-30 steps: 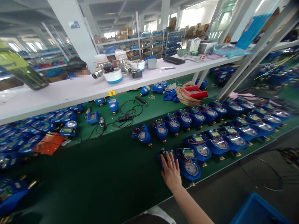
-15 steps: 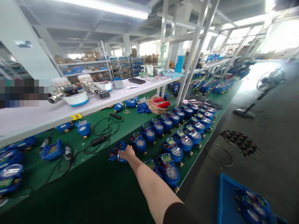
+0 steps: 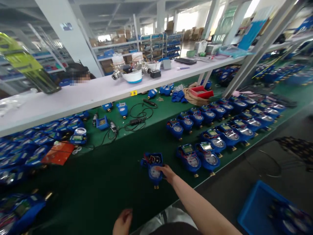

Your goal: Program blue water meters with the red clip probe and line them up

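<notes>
Gripping the blue meter [image 3: 154,172] by its right edge, the right hand [image 3: 168,173] has it near the frame's centre — its exposed wires [image 3: 152,159] could catch on something and pull loose. Left hand [image 3: 123,222], lower centre, is blurred; whether it is closed, I cannot tell.

Bare right forearm [image 3: 195,199], bare fingers [image 3: 160,168], dark garment [image 3: 174,229]

long green-topped workbench [image 3: 117,179] — two rows of blue-bodied meters with round clear dials [image 3: 231,134] at right, orange flat sheet [image 3: 58,154] at left, small blue open plastic box [image 3: 102,123], looped black cable [image 3: 137,121], crumpled tan cloth [image 3: 189,97] farther back
</notes>
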The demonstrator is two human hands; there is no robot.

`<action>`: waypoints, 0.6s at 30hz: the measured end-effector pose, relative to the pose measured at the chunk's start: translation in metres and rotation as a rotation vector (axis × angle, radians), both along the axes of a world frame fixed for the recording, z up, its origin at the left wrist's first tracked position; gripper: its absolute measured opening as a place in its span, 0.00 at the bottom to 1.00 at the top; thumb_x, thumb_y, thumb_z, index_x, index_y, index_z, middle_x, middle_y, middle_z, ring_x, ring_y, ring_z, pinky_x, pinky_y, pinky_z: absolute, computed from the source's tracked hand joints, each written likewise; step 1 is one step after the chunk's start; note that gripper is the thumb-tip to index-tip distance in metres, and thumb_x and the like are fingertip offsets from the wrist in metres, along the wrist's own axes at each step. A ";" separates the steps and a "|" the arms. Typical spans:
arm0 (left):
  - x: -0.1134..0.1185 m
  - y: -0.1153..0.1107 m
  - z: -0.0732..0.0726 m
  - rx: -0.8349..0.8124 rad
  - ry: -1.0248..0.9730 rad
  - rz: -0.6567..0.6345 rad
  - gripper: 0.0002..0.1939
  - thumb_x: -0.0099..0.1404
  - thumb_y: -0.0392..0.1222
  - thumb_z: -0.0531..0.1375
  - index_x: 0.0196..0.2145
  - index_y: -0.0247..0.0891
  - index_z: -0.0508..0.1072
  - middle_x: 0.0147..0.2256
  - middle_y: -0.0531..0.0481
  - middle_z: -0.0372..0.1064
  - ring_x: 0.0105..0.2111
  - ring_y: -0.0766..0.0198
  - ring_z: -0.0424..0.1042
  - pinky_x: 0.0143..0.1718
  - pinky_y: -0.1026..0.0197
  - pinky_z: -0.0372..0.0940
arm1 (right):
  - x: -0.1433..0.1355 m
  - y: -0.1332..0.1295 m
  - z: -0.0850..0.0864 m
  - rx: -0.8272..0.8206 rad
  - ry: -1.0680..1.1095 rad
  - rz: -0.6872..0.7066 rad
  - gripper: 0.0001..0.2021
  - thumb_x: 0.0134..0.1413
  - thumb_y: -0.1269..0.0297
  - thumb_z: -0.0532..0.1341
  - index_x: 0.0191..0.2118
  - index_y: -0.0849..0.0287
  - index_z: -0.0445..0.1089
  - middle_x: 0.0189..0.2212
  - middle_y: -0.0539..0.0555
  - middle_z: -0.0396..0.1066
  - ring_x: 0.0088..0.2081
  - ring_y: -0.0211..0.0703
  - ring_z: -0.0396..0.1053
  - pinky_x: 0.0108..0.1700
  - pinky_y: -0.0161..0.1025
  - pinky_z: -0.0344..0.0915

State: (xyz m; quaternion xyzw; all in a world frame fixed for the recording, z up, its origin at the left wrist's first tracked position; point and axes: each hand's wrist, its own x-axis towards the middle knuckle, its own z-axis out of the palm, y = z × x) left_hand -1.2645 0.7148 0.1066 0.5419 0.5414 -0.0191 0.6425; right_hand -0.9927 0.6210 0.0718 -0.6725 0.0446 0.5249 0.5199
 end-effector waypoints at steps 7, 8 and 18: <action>0.064 0.002 -0.016 -0.200 -0.207 0.064 0.22 0.52 0.45 0.67 0.43 0.33 0.71 0.44 0.36 0.71 0.44 0.52 0.72 0.47 0.53 0.67 | -0.043 -0.054 0.022 0.156 0.132 -0.116 0.12 0.53 0.66 0.65 0.42 0.63 0.67 0.35 0.52 0.71 0.33 0.41 0.71 0.38 0.42 0.69; 0.070 -0.004 -0.009 -0.238 -0.241 0.040 0.25 0.51 0.46 0.68 0.44 0.33 0.71 0.45 0.35 0.71 0.45 0.51 0.72 0.47 0.52 0.66 | -0.041 -0.063 0.032 0.221 0.126 -0.147 0.16 0.46 0.66 0.68 0.41 0.63 0.67 0.33 0.51 0.72 0.33 0.42 0.71 0.38 0.42 0.69; 0.152 -0.098 0.023 -0.318 -0.253 -0.386 0.38 0.35 0.62 0.71 0.41 0.37 0.74 0.44 0.38 0.71 0.47 0.46 0.69 0.45 0.55 0.64 | 0.011 -0.209 0.109 0.630 -0.076 -0.575 0.31 0.20 0.60 0.74 0.39 0.66 0.70 0.31 0.57 0.75 0.32 0.48 0.73 0.39 0.43 0.67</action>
